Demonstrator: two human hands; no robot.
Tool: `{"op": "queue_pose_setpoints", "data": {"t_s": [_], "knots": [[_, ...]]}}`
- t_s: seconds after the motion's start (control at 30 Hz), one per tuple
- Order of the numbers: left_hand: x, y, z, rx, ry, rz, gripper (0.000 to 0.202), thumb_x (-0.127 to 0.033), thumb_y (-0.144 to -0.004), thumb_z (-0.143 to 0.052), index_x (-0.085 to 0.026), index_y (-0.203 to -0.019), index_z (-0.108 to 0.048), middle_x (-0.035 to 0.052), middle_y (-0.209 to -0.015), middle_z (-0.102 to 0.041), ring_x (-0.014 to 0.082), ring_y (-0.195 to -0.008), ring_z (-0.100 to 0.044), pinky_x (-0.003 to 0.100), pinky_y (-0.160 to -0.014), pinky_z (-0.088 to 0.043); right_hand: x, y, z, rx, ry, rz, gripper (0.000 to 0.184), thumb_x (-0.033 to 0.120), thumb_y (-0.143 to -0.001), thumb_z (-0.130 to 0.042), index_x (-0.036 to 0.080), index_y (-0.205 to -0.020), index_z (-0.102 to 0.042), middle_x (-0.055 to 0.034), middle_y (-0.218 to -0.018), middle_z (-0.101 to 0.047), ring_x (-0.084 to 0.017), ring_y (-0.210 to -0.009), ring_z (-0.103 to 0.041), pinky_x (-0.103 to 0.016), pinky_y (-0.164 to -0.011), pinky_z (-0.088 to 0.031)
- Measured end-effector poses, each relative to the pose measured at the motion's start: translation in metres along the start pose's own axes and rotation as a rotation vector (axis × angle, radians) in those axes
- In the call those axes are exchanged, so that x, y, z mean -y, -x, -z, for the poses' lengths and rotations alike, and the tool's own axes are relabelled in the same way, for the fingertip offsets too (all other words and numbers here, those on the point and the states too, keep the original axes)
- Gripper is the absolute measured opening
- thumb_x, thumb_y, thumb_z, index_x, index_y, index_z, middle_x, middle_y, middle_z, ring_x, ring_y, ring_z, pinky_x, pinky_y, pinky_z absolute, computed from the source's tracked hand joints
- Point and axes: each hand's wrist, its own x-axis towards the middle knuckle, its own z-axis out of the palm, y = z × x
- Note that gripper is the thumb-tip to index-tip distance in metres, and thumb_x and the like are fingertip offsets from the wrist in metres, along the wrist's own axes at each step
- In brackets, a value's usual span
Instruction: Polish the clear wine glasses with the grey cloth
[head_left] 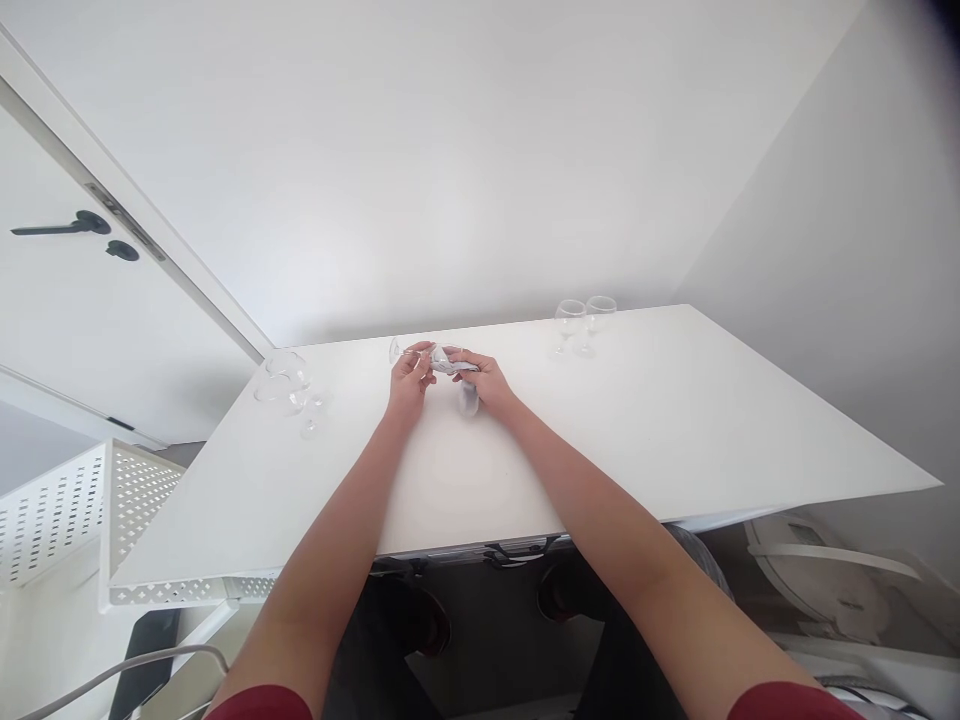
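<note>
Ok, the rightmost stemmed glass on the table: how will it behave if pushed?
The rightmost glass would probably tip easily: its bowl sits high on a slim stem. Likely fragile, looking thin and clear. Pushed left, it might clink against the neighbouring glass.

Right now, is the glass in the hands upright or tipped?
Tipped: the glass lies sideways, its foot pointing left past the left hand.

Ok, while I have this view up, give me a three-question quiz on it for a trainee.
1. Count: how many stemmed glasses stand to the right of the right hand?
2. True or false: the held glass has its foot sticking out past the right hand.
3. Pick one: the door handle is A) yellow, B) dark, C) red.

Key: 1. Two. 2. False; it sticks out past the left hand. 3. B.
</note>
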Motion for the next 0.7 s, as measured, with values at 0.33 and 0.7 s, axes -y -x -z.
{"op": "queue_pose_setpoints", "data": {"t_s": [0.33, 0.7], "knots": [[-0.002, 0.003, -0.002, 0.11, 0.047, -0.124, 0.024, -0.037, -0.079, -0.086, -0.021, -0.087, -0.07, 0.0054, -0.112, -0.069, 0.0056, -0.061, -0.051, 0.025, -0.061, -0.052, 0.002, 0.0, 0.011, 0.078, -0.332, -0.368, 0.022, 0.034, -0.085, -0.073, 0.018, -0.095, -0.063, -0.0003, -0.07, -0.062, -0.009, -0.046, -0.044, -0.024, -0.045, -0.034], [-0.011, 0.01, -0.007, 0.38, 0.159, 0.197, 0.026, -0.019, -0.075, -0.08, -0.021, -0.101, -0.081, 0.0057, -0.159, -0.051, 0.0306, -0.121, -0.069, 0.041, -0.107, -0.054, 0.01, -0.008, 0.03, -0.294, -0.347, -0.067, 0.011, 0.03, -0.082, -0.064, 0.022, -0.088, -0.062, -0.0003, -0.071, -0.06, -0.013, -0.049, -0.044, -0.028, -0.047, -0.037]]}}
